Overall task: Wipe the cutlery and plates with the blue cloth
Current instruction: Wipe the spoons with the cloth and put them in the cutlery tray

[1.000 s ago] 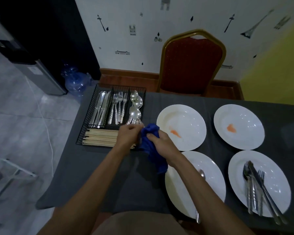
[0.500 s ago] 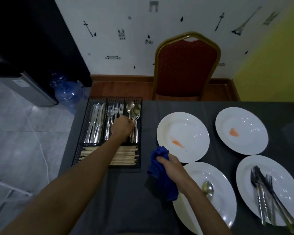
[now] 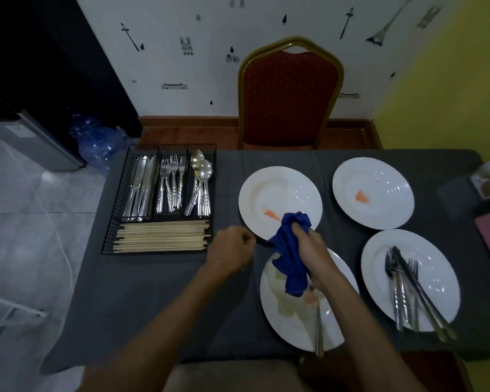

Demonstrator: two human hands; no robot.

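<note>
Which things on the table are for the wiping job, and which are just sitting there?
For the job:
blue cloth in the right hand
four white plates, e.g. stained plate
cutlery on the right plate
spoon on the near plate
cutlery tray

Just lying about:
chopsticks
red chair
blue bottle on the floor

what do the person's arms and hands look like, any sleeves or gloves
Both forearms are bare right down to the frame's bottom edge, with no sleeves showing. The left hand and right hand wear no gloves, and no watch, ring or bracelet can be seen. The lighting is dim, so finer marks cannot be told.
</note>
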